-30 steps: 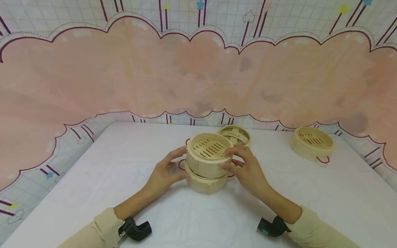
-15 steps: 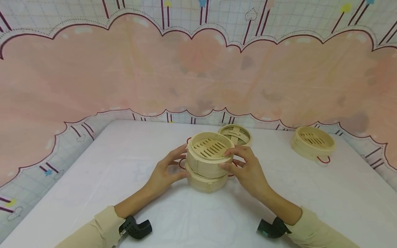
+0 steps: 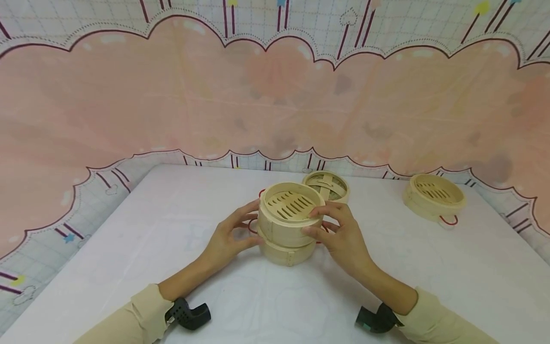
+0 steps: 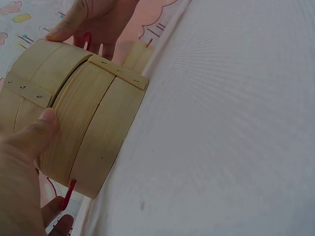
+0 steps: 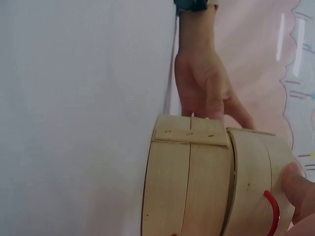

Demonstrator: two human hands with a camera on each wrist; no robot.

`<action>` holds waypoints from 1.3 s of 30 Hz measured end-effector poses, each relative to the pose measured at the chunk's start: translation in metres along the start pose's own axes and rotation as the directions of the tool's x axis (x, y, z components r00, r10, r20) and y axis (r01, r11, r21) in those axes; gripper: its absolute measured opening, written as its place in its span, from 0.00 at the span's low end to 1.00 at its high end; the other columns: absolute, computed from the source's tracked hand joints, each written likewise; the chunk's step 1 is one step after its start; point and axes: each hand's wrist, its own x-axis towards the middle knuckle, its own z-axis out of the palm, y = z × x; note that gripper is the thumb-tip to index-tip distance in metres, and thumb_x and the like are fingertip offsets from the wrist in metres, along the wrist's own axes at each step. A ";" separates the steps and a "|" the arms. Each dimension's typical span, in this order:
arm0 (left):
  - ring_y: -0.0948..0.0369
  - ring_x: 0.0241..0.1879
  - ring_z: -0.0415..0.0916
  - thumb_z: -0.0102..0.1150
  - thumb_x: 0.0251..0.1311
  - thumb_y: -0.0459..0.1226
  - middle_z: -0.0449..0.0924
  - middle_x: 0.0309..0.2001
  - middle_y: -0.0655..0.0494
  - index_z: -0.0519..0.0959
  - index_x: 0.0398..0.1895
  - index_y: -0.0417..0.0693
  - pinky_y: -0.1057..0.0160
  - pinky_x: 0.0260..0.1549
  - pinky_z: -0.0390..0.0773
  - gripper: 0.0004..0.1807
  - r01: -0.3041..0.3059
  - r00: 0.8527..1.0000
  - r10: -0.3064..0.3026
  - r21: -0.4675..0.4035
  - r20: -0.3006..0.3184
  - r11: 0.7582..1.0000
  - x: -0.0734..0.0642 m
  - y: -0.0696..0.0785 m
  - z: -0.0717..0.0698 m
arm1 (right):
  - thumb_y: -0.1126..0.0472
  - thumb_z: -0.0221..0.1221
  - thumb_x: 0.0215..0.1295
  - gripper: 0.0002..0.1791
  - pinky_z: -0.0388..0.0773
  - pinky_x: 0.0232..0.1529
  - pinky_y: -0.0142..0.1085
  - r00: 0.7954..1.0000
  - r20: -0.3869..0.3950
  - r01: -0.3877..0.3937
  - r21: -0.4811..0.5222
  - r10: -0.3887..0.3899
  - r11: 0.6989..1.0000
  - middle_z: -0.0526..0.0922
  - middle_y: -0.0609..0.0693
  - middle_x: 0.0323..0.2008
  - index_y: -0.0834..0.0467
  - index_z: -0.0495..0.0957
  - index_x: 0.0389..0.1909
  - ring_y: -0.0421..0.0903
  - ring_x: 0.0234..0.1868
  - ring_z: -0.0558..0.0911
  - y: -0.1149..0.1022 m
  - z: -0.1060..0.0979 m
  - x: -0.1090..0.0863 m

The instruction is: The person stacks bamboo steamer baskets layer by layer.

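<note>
Two round bamboo steamer baskets form a stack at the middle of the table. The upper basket (image 3: 282, 231), its slatted base showing inside, sits on the lower basket (image 3: 287, 254); a narrow dark gap shows between them in the wrist views. My right hand (image 3: 345, 239) pinches the upper basket's right side, index finger at the rim and thumb on the wall. On the left, my left hand (image 3: 228, 235) curls round the stack, thumb (image 4: 42, 129) on the lower basket near the seam, other fingers behind by a red handle (image 4: 69, 194). Some left fingertips are hidden.
Just behind the stack lies a woven bamboo lid (image 3: 327, 183), partly covered by the upper basket. Another steamer basket (image 3: 423, 209) with a red handle stands at the far right. A patterned cloth backdrop (image 3: 223, 110) rises behind the white table (image 3: 266, 306).
The head view has shifted very slightly. Both hands keep their places on the stacked baskets, and nothing else has visibly moved.
</note>
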 end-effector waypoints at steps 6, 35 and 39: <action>0.47 0.55 0.73 0.71 0.43 0.23 0.68 0.64 0.45 0.65 0.65 0.38 0.45 0.45 0.75 0.41 0.003 1.000 -0.003 -0.006 0.005 1.000 0.000 0.000 -0.001 | 0.61 0.71 0.52 0.14 0.70 0.57 0.51 1.000 -0.013 0.019 -0.015 -0.019 1.000 0.65 0.54 0.53 0.57 0.80 0.38 0.49 0.66 0.60 -0.002 0.003 -0.002; 0.45 0.55 0.72 0.70 0.43 0.22 0.68 0.63 0.43 0.65 0.63 0.39 0.44 0.45 0.74 0.40 0.032 0.999 -0.031 -0.018 0.007 0.999 0.004 0.002 -0.005 | 0.61 0.73 0.49 0.14 0.73 0.51 0.48 0.998 -0.032 0.048 -0.022 -0.048 0.999 0.63 0.54 0.55 0.56 0.81 0.36 0.47 0.60 0.63 -0.004 0.009 -0.004; 0.44 0.55 0.72 0.70 0.43 0.22 0.68 0.63 0.43 0.65 0.63 0.39 0.43 0.46 0.74 0.40 0.038 0.999 -0.037 -0.020 0.010 0.999 0.005 0.001 -0.005 | 0.61 0.73 0.49 0.14 0.72 0.51 0.48 0.998 -0.025 0.058 -0.031 -0.058 0.998 0.63 0.54 0.55 0.55 0.81 0.37 0.47 0.61 0.62 -0.005 0.009 -0.003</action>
